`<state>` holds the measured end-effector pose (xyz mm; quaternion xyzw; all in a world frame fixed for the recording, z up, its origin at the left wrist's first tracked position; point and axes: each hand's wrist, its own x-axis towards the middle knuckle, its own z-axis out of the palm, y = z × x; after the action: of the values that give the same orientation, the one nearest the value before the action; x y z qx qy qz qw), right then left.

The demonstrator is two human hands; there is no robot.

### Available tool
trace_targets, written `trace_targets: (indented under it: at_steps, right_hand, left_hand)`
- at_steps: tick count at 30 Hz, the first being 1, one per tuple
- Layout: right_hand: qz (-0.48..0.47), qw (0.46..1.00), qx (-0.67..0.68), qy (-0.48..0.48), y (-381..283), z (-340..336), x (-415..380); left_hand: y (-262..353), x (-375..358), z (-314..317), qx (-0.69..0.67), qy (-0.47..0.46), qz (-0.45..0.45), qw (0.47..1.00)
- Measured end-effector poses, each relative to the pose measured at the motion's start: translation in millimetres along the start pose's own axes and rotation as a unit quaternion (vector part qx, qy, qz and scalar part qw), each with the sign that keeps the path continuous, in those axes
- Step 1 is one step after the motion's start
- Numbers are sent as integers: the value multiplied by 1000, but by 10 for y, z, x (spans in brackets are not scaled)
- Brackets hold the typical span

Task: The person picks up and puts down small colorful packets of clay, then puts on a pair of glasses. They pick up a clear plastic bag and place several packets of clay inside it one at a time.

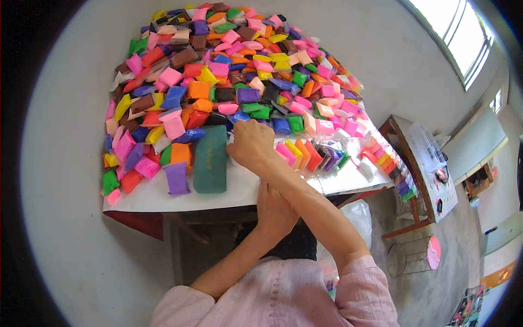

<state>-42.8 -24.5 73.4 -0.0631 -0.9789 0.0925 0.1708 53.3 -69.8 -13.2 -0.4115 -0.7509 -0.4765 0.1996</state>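
Observation:
My arms cross at the front of the table. My right hand (pixel 251 143) is curled closed beside a green block with faint lettering (pixel 210 163), close to a blue packet (pixel 239 116). What it holds, if anything, is hidden. Below the right forearm, at the table's front edge, is my left hand (pixel 275 210); its fingers are out of sight. A large heap of small coloured, plastic-wrapped packets (pixel 248 95), like modelling clay, covers the back and left. Right of my right hand lies a row of coloured packets (pixel 313 154) in clear wrapping.
The white table top (pixel 245 188) ends just before my body. More wrapped rows (pixel 387 163) hang over its right corner. Beyond stands a wooden side table (pixel 427 163) with a clear plastic basket (pixel 426 146). A round stool (pixel 433 252) and a clear plastic bag (pixel 357 220) are below.

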Motion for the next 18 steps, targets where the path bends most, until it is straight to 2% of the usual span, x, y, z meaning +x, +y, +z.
trace_targets:
  at_steps: [1, 3, 6, 8, 9, 10, 12, 13, 18]
  right_hand:
    - [-8, 1000, 1, -3, -9, -29, -14]
    - [24, 997, 32, 66, -38, -224, -133]
    - [61, 979, 118, 153, -55, -940, -655]
    - [61, 916, 327, 222, 120, -1159, -1075]
    - [90, 899, 337, 264, 238, -1181, -1291]
    - [119, 879, 346, 305, 346, -1150, -1480]
    - [176, 859, 377, 299, 560, -945, -1765]
    - [206, 847, 392, 295, 648, -842, -1849]
    - [200, 774, 553, 237, 632, -434, -1768]
  left_hand:
    - [-40, -13, 13, -13, -14, -2, 1000]
    - [-77, -9, 7, -28, -31, -4, 999]
    - [-62, -6, -9, -25, -30, -15, 999]
    - [-35, 1, -18, -9, -9, -34, 999]
    - [6, 27, -85, -33, -35, -50, 998]
    - [5, 37, -104, -46, -21, -42, 998]
    - [-6, 53, -118, -73, 8, -27, 997]
    - [-7, 48, -131, -85, -8, -46, 995]
    - [30, 48, -181, -106, -1, -41, 994]
